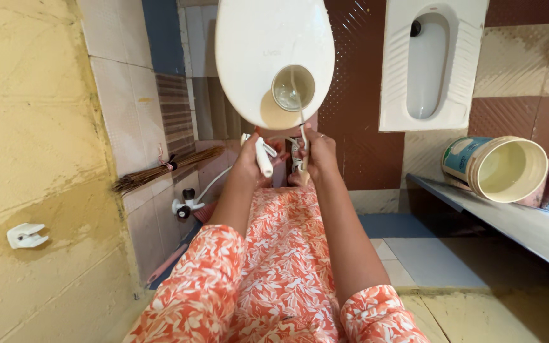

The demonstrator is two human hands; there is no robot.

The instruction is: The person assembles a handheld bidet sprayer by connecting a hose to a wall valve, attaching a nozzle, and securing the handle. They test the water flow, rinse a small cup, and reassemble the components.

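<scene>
Head view: a closed white toilet lid (274, 54) is seen from above, with a small cup (293, 87) resting on it, toward the near edge.
Left hand: the left hand (249, 162) is closed around a white spray nozzle (264, 155), which is held just below the lid's near edge; a thin white hose (214, 184) runs from it toward a wall tap (184, 203).
Right hand: the right hand (319, 152) is pinched on a thin white stick (303, 136) whose upper end reaches into the cup.
Doing it well: the cup sits close to the lid's rim and looks light, so gentle movement of the stick is judged best, kept away from the cup wall to prevent tipping. The nozzle is better kept pointed down and away from the cup while the other hand works.
Surroundings: a broom (166, 168) leans at the tiled wall on the left, a squat pan (430, 60) lies in the floor, and a bucket (497, 166) lies on its side on a ledge.
Hard to make out: the cup's contents cannot be identified. The lower end of the stick and the fingertips are crowded together, so the exact hold cannot be told. The toilet bowl is hidden under the lid and arms.
</scene>
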